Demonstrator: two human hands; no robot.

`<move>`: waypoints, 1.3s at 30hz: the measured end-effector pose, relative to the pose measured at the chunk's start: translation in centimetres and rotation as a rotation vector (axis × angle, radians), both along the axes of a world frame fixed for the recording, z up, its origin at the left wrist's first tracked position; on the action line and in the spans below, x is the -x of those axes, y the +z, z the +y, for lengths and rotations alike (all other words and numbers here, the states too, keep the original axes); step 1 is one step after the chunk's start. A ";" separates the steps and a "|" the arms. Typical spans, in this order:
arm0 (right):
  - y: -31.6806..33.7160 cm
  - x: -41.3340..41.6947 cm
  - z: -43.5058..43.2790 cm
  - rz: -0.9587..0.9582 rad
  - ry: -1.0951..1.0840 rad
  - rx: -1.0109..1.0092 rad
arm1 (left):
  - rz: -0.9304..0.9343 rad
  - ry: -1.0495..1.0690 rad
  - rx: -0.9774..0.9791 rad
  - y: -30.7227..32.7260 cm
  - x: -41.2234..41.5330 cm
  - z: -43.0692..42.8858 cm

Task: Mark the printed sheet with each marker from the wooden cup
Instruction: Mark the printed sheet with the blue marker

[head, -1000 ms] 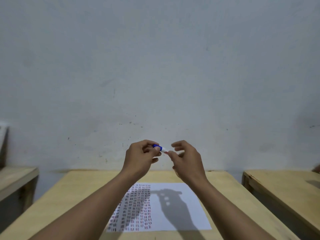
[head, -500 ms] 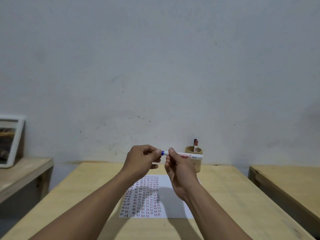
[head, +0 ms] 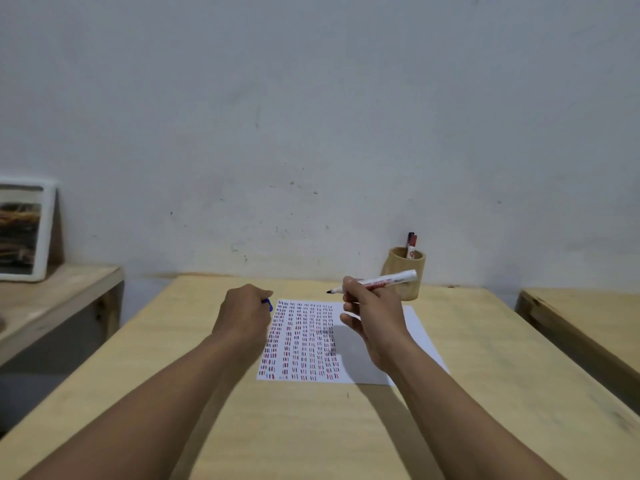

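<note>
The right hand's fingers (head: 349,287) pinch an uncapped marker (head: 377,282), dark tip pointing left and hanging above the far edge of the printed sheet (head: 412,327), not touching it; the left hand (head: 242,315) is clenched around the blue cap (head: 267,304) just beside the sheet's left edge. The sheet lies flat and unpinned on the wooden counter (head: 485,375), with the wooden cup (head: 405,271) behind it holding further markers (head: 411,245). Judging from this, a stroke could drag the loose paper, since no hand holds it down, and the high grip could let the tip wander across rows or smudge wet ink under the right hand (head: 374,320)
</note>
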State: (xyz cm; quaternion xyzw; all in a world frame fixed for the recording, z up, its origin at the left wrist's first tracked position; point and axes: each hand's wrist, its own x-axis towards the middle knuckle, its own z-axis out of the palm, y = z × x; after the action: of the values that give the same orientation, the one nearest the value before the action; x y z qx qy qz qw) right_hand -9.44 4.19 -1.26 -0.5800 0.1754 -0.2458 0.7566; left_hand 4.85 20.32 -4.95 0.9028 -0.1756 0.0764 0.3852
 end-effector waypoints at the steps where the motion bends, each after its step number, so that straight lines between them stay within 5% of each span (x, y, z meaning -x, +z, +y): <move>1: -0.2 -0.1 -0.1 0.008 0.001 0.019 | -0.009 0.002 -0.054 -0.7 -0.2 0.1; 10: -1.7 0.4 -0.7 0.067 -0.003 0.135 | -0.052 0.019 -0.179 -1.8 -0.3 0.3; 14: -2.2 1.6 -1.0 0.140 -0.029 0.378 | -0.028 0.032 -0.141 -2.0 1.9 1.5; 23: -5.5 4.1 -0.6 0.332 -0.129 0.676 | 0.071 -0.065 -0.562 -3.6 4.8 4.7; 39: -6.0 4.0 -0.3 0.379 -0.093 0.798 | 0.052 -0.098 -0.604 -3.9 4.8 5.4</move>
State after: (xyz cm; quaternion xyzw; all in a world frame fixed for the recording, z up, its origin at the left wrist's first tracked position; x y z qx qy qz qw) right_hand -13.47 3.88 -7.22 -0.8529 0.2282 -0.2174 0.4163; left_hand 0.09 25.73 -8.85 0.9685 -0.2241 -0.0209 0.1069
